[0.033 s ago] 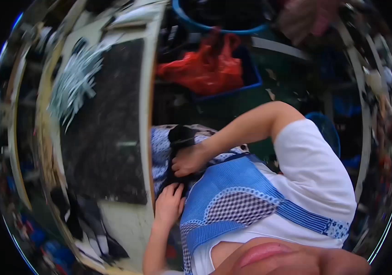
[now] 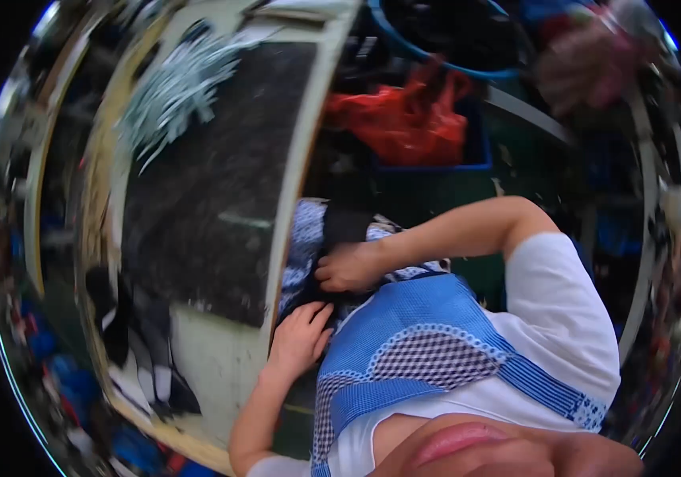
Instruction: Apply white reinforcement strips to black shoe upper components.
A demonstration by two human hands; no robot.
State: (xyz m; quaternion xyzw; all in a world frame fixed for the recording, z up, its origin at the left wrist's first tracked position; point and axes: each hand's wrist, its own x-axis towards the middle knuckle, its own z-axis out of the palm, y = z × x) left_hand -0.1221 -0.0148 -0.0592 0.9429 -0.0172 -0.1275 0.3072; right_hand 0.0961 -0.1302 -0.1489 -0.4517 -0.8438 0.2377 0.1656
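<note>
A soft black piece (image 2: 346, 226), perhaps cloth, lies across my lap over blue-and-white patterned fabric (image 2: 307, 230). My right hand (image 2: 350, 266) comes from the right with its fingers curled around the black piece, part of which sticks out beyond the hand. Closer to my body, my left hand (image 2: 301, 338) has its fingers stretched out, their tips resting against the dark material beside the table edge. Where the fingertips meet the material, shadow hides the detail. I wear a blue apron (image 2: 412, 318) with a checked panel.
To my left stands a pale table (image 2: 217, 342) with a dark mat (image 2: 209, 175). On it lie a bundle of whitish strips (image 2: 185, 91) and several black and grey pieces (image 2: 145, 342). Beyond my lap, a red plastic bag (image 2: 416, 127) sits in a blue crate (image 2: 480, 147), near a blue-rimmed tub (image 2: 507, 73).
My view has turned, so the table and red bag appear further right. My right hand keeps its hold on the black piece, and my left hand stays beside it with fingers still extended.
</note>
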